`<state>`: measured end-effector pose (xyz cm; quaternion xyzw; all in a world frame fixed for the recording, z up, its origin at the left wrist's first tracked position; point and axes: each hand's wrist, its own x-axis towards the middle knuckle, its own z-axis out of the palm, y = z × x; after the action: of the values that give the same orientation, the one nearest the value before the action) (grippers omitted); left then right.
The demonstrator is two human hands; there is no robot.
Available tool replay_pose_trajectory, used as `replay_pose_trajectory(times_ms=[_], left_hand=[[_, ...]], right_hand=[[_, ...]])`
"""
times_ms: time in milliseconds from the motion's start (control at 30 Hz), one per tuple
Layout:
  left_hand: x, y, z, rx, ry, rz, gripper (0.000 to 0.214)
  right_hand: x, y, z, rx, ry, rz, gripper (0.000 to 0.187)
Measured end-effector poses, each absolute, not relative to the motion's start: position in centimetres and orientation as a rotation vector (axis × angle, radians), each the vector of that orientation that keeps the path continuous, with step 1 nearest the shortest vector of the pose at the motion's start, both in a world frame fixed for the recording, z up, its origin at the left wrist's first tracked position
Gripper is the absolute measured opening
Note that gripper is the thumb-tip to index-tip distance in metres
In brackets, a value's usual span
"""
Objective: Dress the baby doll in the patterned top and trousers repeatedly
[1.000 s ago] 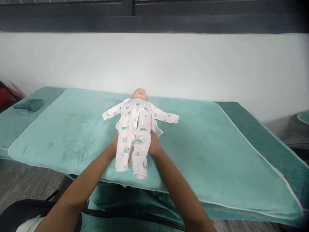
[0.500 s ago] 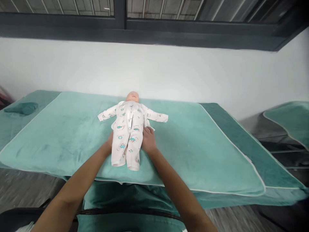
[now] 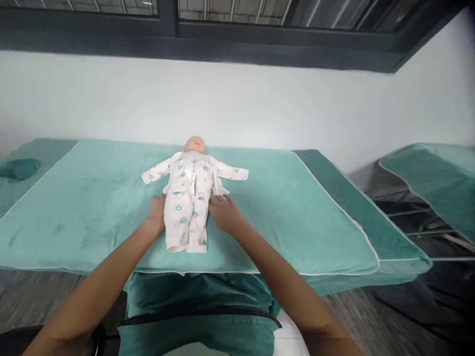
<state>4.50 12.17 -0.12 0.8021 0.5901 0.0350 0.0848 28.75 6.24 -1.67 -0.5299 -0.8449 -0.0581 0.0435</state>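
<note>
Doll [image 3: 195, 144] on back on bed [image 3: 297, 222], printed outfit [image 3: 185, 207] covering doll from neck down. Left hand [image 3: 157, 211], right hand [image 3: 224, 212] either side of doll, fingers partly curled at outfit's edges; whether pinching, cannot tell. Likely best: light, even pressure, legs straight.

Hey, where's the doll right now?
In the head view, the doll lies a little left of centre on the green cover, between the left hand and the right hand.
</note>
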Motion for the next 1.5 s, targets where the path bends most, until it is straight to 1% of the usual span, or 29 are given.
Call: replay_pose_trajectory(times_ms=[67,133,233,300,333,400,500,567,633,733,800,933,1000,1100,1167,1300,1367,1400,1500], left_hand=[[3.7,13.1,0.2,2.426,1.809,-0.071,0.021],[2.9,14.1,0.1,2.395,1.914,-0.071,0.03],[2.2,15.3,-1.2,2.203,2.081,0.175,0.043],[2.2,15.9,-2.5,2.013,2.117,0.394,0.053],[2.3,16.1,-3.1,1.937,2.119,0.475,0.054],[2.5,16.5,-4.1,1.863,2.102,0.56,0.047],[2.6,16.9,-4.4,1.882,1.993,0.597,0.025],[2.3,17.0,-4.2,1.89,1.928,0.638,0.02],[1.7,16.9,-4.0,1.835,1.901,0.863,0.022],[1.1,16.0,-4.2,1.707,1.818,1.395,0.021],[1.2,15.1,-4.9,1.714,1.761,1.568,0.016],[1.7,13.6,-6.6,1.8,1.773,1.543,0.01],[1.8,13.4,-7.2,1.774,1.824,1.557,0.015],[1.4,13.6,-7.6,1.646,1.855,1.635,0.024],[1.2,13.8,-7.7,1.564,1.833,1.68,0.026],[1.3,13.8,-7.7,1.522,1.819,1.655,0.019],[1.4,13.7,-7.7,1.535,1.879,1.57,0.019],[1.5,13.7,-7.7,1.547,1.915,1.527,0.02],[1.6,13.7,-7.7,1.615,1.969,1.451,0.02]], right_hand=[[28.9,6.8,-1.2,-1.676,-2.506,-0.178,0.029],[29.4,7.7,-1.6,-1.719,-2.361,-0.163,0.029],[30.1,9.0,-3.5,-1.735,-2.159,-0.092,0.029],[30.3,9.3,-5.1,-1.719,-2.081,-0.067,0.028],[30.4,9.3,-5.8,-1.708,-2.053,-0.07,0.027],[30.4,9.1,-6.9,-1.684,-2.001,-0.091,0.026],[30.6,9.0,-7.6,-1.634,-1.912,-0.074,0.024],[30.8,9.1,-7.7,-1.566,-1.867,-0.021,0.023],[31.1,9.2,-7.7,-1.499,-1.829,0.044,0.024],[31.4,9.3,-7.7,-1.507,-1.706,0.134,0.029],[31.5,9.1,-7.8,-1.568,-1.56,0.208,0.031],[32.0,8.5,-7.7,-1.656,-1.343,0.294,0.039],[32.2,8.2,-7.6,-1.683,-1.282,0.281,0.04],[32.4,8.2,-7.5,-1.712,-1.187,0.225,0.036],[32.4,8.6,-7.5,-1.757,-1.184,0.156,0.034],[32.4,10.0,-7.0,-1.982,-1.299,0.072,0.042],[32.7,10.9,-6.2,-2.079,-1.335,0.197,0.044],[33.0,11.4,-5.7,-2.098,-1.343,0.314,0.042],[33.6,12.9,-3.5,-2.021,-1.368,0.713,0.029]])
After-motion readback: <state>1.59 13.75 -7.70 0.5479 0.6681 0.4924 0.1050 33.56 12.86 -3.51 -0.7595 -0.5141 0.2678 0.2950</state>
